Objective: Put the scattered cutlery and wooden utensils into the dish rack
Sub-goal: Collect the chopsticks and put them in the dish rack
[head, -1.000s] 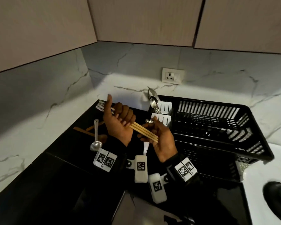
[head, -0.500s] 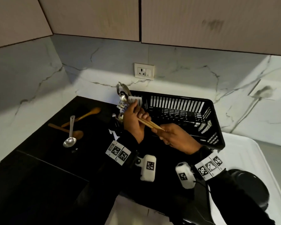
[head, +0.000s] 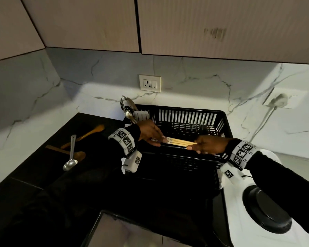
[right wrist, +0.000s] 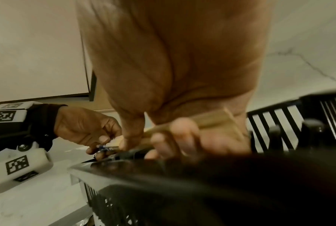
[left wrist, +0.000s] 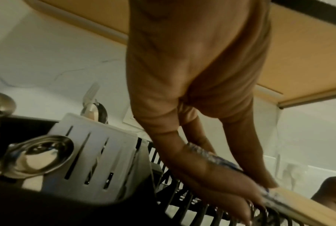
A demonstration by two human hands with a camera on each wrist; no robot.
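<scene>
A bundle of pale wooden chopsticks [head: 178, 141] lies level over the front part of the black dish rack [head: 227, 122]. My left hand [head: 152, 134] pinches its patterned end [left wrist: 213, 158]; my right hand [head: 206, 145] grips the other end [right wrist: 207, 120]. A white cutlery holder [head: 141, 114] at the rack's left corner holds a fork and spoons [head: 128, 108]. On the black counter to the left lie a steel ladle [head: 70, 155] and two wooden spoons [head: 89, 132], [head: 70, 152].
A marble wall with a socket [head: 150, 83] rises behind the rack. A white tray [head: 257, 234] with a black round lid [head: 266, 209] sits at the right. The counter's front edge drops to a pale floor below.
Both hands have carried the chopsticks from above the counter to the right, over the rack, and turned them level. My head has turned right too.
</scene>
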